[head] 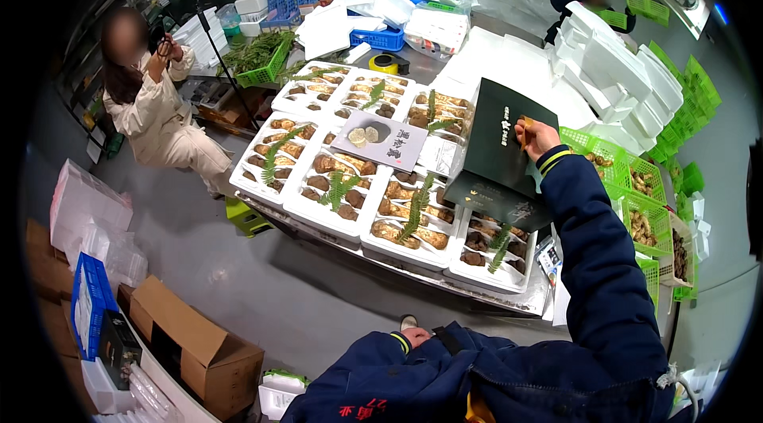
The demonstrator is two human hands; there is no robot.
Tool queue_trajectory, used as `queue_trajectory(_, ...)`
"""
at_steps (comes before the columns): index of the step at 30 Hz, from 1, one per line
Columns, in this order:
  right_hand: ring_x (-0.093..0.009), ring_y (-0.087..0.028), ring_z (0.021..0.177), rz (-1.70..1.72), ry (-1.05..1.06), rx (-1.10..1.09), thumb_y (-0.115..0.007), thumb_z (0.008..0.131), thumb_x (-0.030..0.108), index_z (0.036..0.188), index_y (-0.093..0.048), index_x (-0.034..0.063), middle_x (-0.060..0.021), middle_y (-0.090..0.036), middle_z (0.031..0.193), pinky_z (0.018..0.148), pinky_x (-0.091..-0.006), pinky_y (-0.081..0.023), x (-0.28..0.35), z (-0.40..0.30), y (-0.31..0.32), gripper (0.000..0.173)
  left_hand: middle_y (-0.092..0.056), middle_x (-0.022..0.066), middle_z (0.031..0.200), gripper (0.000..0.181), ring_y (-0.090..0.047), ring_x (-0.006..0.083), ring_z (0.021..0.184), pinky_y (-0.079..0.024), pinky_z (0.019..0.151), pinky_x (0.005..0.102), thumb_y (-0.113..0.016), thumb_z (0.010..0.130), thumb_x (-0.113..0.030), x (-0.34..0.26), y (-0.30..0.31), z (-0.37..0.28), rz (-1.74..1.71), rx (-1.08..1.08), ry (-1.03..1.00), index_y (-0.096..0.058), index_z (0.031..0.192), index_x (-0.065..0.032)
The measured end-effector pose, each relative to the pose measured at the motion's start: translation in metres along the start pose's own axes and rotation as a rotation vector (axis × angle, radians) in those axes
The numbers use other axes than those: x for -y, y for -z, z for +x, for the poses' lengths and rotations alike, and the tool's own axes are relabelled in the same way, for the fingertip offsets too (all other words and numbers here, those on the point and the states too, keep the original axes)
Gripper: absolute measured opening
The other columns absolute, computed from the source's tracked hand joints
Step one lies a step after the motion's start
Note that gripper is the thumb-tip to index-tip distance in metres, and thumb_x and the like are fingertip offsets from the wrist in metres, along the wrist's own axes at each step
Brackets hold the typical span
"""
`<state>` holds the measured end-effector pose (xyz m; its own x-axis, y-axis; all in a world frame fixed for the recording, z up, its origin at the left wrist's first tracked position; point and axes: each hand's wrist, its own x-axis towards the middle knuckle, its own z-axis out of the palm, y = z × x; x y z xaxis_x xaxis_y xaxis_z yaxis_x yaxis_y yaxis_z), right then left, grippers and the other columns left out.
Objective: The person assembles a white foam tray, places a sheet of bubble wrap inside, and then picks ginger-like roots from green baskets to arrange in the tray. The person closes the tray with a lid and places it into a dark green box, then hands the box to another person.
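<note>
My right hand [541, 140] grips a tan strap [524, 132] on a black gift box [495, 131] that bears writing. The box sits tilted over the right end of several white foam trays [381, 236]. In the trays lie matsutake-like mushrooms [396, 208] and dark truffle-like lumps [347, 211], with green fern fronds [338, 190] on top. A printed card [380, 140] picturing cut truffles rests across the middle trays. Low in front of my jacket is my left hand [416, 336], partly hidden by its sleeve; whether it holds anything is unclear.
A person [149, 89] at the left holds up a camera or phone beside a tripod [217, 41]. Another person [590, 2] is at the back right. Green baskets [647, 223] of mushrooms and stacked foam lids [614, 65] line the right side. Cardboard cartons [220, 375] stand lower left.
</note>
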<state>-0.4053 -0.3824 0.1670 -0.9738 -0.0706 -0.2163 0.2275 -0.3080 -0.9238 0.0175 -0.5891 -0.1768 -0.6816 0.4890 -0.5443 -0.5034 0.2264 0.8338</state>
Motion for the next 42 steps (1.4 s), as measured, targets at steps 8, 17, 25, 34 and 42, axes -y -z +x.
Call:
queue_trajectory(8,-0.022,-0.055,0.079,0.008,0.014,-0.009,-0.038,0.077,-0.003,0.102,-0.043,-0.0045,-0.0139,-0.053,0.094,0.066,-0.0313,-0.046,0.002,0.002,0.010,0.026,-0.060,0.0030,0.090,0.023,-0.054,0.0116,0.082,-0.043,0.076,0.0241,-0.058,0.081,-0.020,-0.006,0.000,0.001,-0.008,0.003,-0.039,-0.059,0.097,-0.0040)
queue_trajectory(17,-0.020,-0.056,0.077,-0.010,0.016,-0.031,-0.038,0.079,-0.002,0.102,-0.044,-0.0038,-0.0128,-0.054,0.093,0.065,-0.0297,-0.046,0.002,-0.003,-0.002,0.024,-0.060,0.0028,0.089,0.021,-0.053,0.0109,0.082,-0.042,0.076,0.0234,-0.056,0.082,-0.017,-0.007,0.000,-0.002,-0.021,0.007,-0.030,-0.058,0.098,-0.0042)
queue_trajectory(25,-0.020,-0.055,0.077,0.001,0.004,-0.018,-0.038,0.079,-0.002,0.103,-0.044,-0.0042,-0.0125,-0.054,0.092,0.065,-0.0292,-0.046,-0.001,0.000,-0.001,0.025,-0.060,0.0037,0.089,0.020,-0.053,0.0125,0.084,-0.041,0.080,0.0241,-0.048,0.081,-0.002,-0.014,0.002,-0.006,0.020,0.050,-0.081,-0.057,0.098,-0.0037)
queue_trajectory(34,-0.020,-0.055,0.077,-0.020,0.013,-0.018,-0.039,0.081,-0.001,0.101,-0.046,-0.0046,-0.0124,-0.054,0.092,0.066,-0.0297,-0.046,0.000,0.000,0.001,0.022,-0.061,0.0062,0.087,0.019,-0.056,0.0153,0.081,-0.044,0.077,0.0254,-0.050,0.079,-0.002,0.001,0.000,0.002,0.015,0.005,-0.166,-0.057,0.097,-0.0032)
queue_trajectory(42,-0.021,-0.056,0.077,0.002,0.007,-0.006,-0.038,0.078,-0.003,0.102,-0.043,-0.0049,-0.0133,-0.054,0.093,0.065,-0.0306,-0.046,0.001,0.002,-0.002,0.025,-0.058,0.0037,0.087,0.020,-0.053,0.0113,0.082,-0.042,0.078,0.0235,-0.049,0.080,0.001,0.005,0.000,0.004,-0.125,0.067,-0.086,-0.056,0.099,-0.0022)
